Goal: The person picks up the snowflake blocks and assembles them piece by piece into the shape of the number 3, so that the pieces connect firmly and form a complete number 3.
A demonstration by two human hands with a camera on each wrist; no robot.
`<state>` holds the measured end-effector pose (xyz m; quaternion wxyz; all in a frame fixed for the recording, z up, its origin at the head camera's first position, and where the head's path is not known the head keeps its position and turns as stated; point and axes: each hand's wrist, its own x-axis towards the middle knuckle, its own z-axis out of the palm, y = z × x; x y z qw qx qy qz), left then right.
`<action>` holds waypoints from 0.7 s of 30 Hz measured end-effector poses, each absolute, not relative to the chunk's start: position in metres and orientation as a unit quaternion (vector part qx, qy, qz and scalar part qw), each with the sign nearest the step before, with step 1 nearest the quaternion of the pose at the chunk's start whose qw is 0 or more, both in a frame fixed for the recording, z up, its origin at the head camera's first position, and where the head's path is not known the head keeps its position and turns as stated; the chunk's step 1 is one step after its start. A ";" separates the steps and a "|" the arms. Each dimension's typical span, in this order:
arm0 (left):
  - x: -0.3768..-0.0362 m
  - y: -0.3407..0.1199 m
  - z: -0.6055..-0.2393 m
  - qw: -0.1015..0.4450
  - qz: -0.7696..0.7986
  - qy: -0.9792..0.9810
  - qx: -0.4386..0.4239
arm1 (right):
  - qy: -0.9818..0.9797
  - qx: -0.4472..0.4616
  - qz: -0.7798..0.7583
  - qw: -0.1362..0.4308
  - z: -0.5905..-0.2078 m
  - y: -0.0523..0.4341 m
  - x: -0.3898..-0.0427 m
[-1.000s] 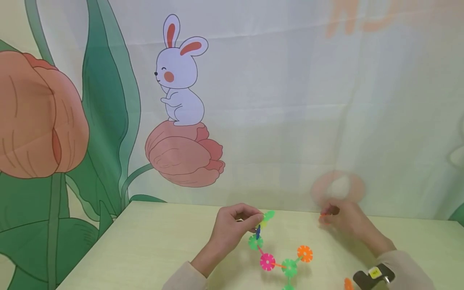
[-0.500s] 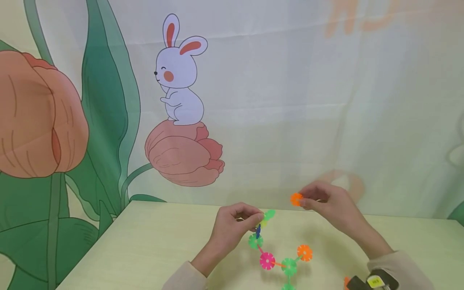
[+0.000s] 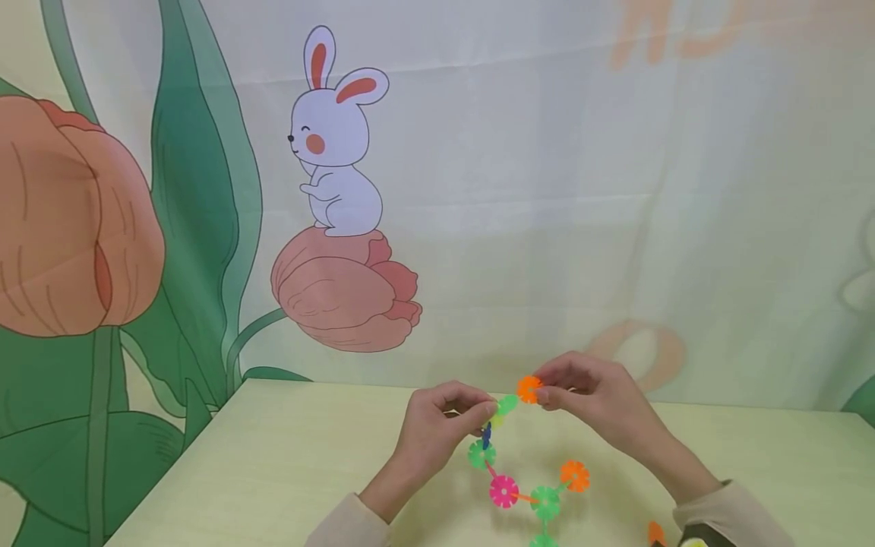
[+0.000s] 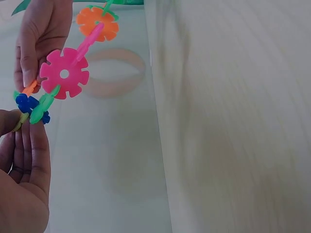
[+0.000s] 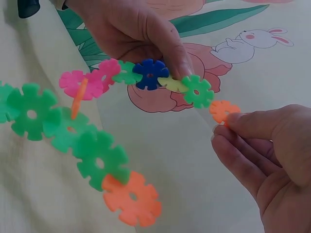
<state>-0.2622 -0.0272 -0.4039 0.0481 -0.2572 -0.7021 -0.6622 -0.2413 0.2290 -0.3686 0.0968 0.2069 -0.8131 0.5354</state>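
Observation:
My left hand [image 3: 440, 429] pinches a chain of notched plastic snowflake discs near its upper end. In the right wrist view its thumb lies at a yellow disc [image 5: 173, 84], between a blue disc [image 5: 150, 74] and a green end disc [image 5: 198, 91]. The rest of the chain hangs below: green, a pink disc [image 3: 504, 491], more green, and an orange disc [image 3: 575, 476] on a side branch. My right hand [image 3: 601, 391] pinches a loose orange disc [image 5: 225, 112] between thumb and fingers. That disc's edge is close beside the green end disc.
Another orange piece [image 3: 655, 532] shows at the bottom edge of the head view, beside the right wrist. The pale wooden table [image 3: 287, 448] ends against a hanging cloth [image 3: 519, 228] printed with a rabbit and tulips.
My right hand has lifted the orange disc from the back of the table and brought it left, up to the chain's green end disc. The left hand has stayed almost still.

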 end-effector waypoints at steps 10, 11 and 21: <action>-0.261 -0.027 -0.403 0.045 -0.660 -0.706 -0.252 | -0.803 0.211 0.546 0.110 -0.369 0.223 -0.240; -0.261 -0.027 -0.403 0.045 -0.660 -0.707 -0.252 | -0.802 0.212 0.548 0.111 -0.369 0.222 -0.240; -0.261 -0.026 -0.402 0.045 -0.660 -0.705 -0.256 | -0.787 0.218 0.565 0.116 -0.373 0.216 -0.240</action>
